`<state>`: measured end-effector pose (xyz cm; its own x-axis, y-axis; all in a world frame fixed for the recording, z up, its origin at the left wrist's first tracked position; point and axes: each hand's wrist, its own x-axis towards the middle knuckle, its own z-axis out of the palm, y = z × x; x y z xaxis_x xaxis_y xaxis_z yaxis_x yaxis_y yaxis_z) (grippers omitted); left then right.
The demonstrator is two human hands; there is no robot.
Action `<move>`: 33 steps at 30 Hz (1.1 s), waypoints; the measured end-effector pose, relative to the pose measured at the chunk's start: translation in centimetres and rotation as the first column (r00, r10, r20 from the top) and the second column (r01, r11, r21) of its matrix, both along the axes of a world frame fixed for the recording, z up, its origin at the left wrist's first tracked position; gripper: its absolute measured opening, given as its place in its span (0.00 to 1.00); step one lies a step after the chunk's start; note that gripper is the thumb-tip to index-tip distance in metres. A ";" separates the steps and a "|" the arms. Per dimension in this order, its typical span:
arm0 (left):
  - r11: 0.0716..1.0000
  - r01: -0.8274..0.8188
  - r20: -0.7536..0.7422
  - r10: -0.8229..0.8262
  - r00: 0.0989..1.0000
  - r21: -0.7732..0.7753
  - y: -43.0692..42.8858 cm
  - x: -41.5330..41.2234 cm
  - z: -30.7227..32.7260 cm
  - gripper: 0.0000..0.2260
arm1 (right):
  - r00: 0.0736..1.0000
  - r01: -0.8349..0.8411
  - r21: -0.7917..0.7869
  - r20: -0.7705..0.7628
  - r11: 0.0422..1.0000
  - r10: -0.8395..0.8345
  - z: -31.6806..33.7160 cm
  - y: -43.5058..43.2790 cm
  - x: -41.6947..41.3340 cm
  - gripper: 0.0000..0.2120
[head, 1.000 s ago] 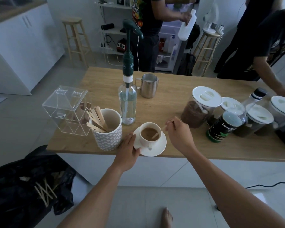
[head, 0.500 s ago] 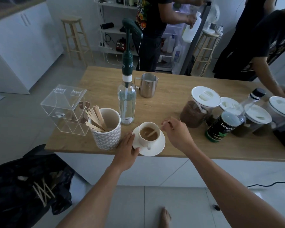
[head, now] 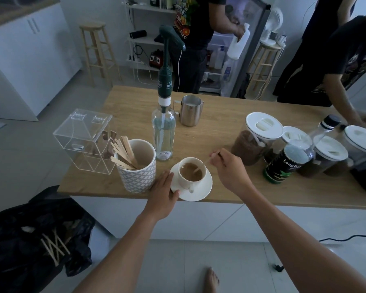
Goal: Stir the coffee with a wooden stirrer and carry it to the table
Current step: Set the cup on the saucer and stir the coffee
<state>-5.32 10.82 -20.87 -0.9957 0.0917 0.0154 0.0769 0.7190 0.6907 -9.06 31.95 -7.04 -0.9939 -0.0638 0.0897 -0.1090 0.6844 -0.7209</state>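
Coffee cup (head: 191, 172) sat on white saucer (head: 201, 192) near front edge of wooden counter (head: 220, 115), handle toward me, light brown coffee inside w/ a few bubbles. My right hand (head: 230, 169) was just right of cup, thumb + index pinching top end of wooden stirrer (head: 203, 164); other fingers curled in. Stirrer was tilted, lower end dipped in coffee, leaning over cup's right rim. My left hand (head: 163, 190) lay flat at saucer's left edge, fingers together, thumb on the rim, touching saucer; hand also right beside patterned mug (head: 138, 176). That mug held a bunch of spare wooden sticks (head: 125, 152), fanned to its left side. Clear plastic box (head: 84, 140) stood left of mug, lid hinged up top. Tall glass bottle w/ green pump (head: 163, 132) stood just behind cup, upright. Steel milk jug (head: 190, 111) farther back. Right side of counter: jars w/ white lids (head: 262, 127), a dark green can (head: 283, 163), clear bottle w/ black cap (head: 323, 132) tilted over them. Black bag (head: 30, 235) on floor lower left, a few sticks in it. My bare foot (head: 211, 280) on tile floor. Two other ppl behind counter, one holding a white bottle (head: 239, 44) by open fridge.
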 end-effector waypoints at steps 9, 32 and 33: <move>1.000 -0.002 -0.007 0.002 1.000 -0.010 0.0 0.0 0.0 0.28 | 1.000 -0.019 0.001 0.021 1.000 0.019 0.2 0.1 0.0 0.10; 1.000 -0.014 0.002 0.014 1.000 0.005 0.0 -0.2 -0.2 0.28 | 0.999 -0.009 0.023 0.053 1.000 0.008 1.6 0.9 0.8 0.12; 1.000 -0.013 0.001 0.013 1.000 0.004 0.0 -0.2 -0.3 0.28 | 0.997 -0.035 0.024 0.065 0.999 0.034 1.8 0.8 0.9 0.12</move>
<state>-5.52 10.78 -21.13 -0.9968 0.0784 0.0148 0.0667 0.7172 0.6937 -8.14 32.77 -5.22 -0.9947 -0.0996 0.0236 -0.0869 0.6993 -0.7095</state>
